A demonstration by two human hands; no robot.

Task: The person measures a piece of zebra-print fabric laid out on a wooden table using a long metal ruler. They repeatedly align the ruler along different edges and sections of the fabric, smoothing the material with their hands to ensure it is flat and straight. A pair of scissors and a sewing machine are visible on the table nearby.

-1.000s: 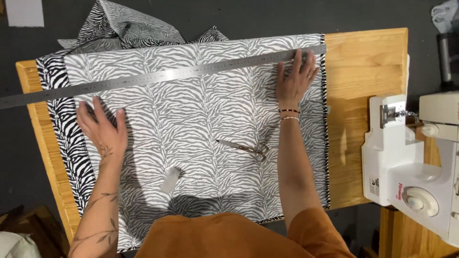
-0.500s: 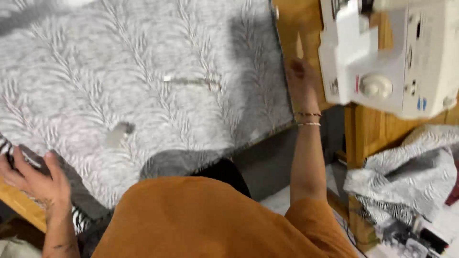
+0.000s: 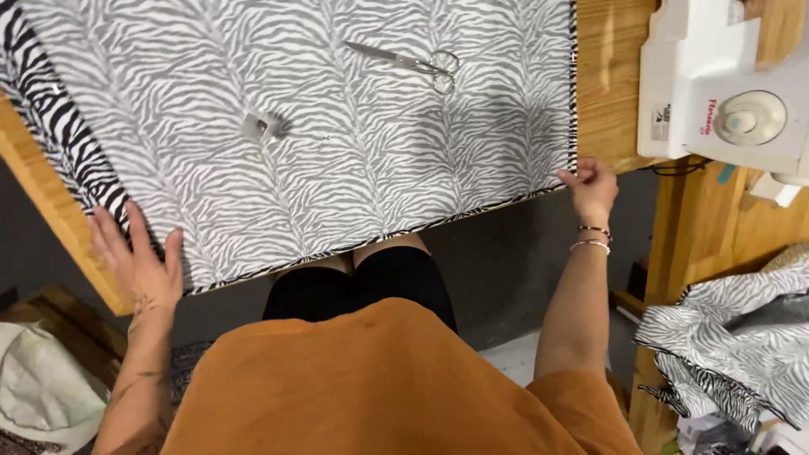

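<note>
**A:** ok what's going on w/ the hands rn?

**B:** Both are on the near edge of the fabric (image 3: 337, 143), the zebra-print sheet spread over the table (image 3: 611, 76). Left hand (image 3: 139, 265) lies flat, fingers spread, pressing the near-left corner down, not clenched on anything. Right hand (image 3: 592, 187) pinches the near-right corner betw thumb & fingers, right where the hem meets the table edge.

**A:** so which step is that?

**B:** Imo squaring up / smoothing the cloth along the near table edge. The hem runs roughly along that edge, a bit slanted, w/ the left side hanging lower.

**A:** tools?

**B:** Scissors (image 3: 413, 61) lie closed-ish on the cloth, far side, well apart from both hands. A small metal clip thing (image 3: 259, 128) sits mid-left on the cloth, can't tell exactly what it is. Sewing machine (image 3: 725, 84) sits far right, off the cloth.

**A:** next move needs?

**B:** Prob even tension from both corners so the print doesn't skew, and keeping the left palm flat while the right keeps its pinch.
</note>
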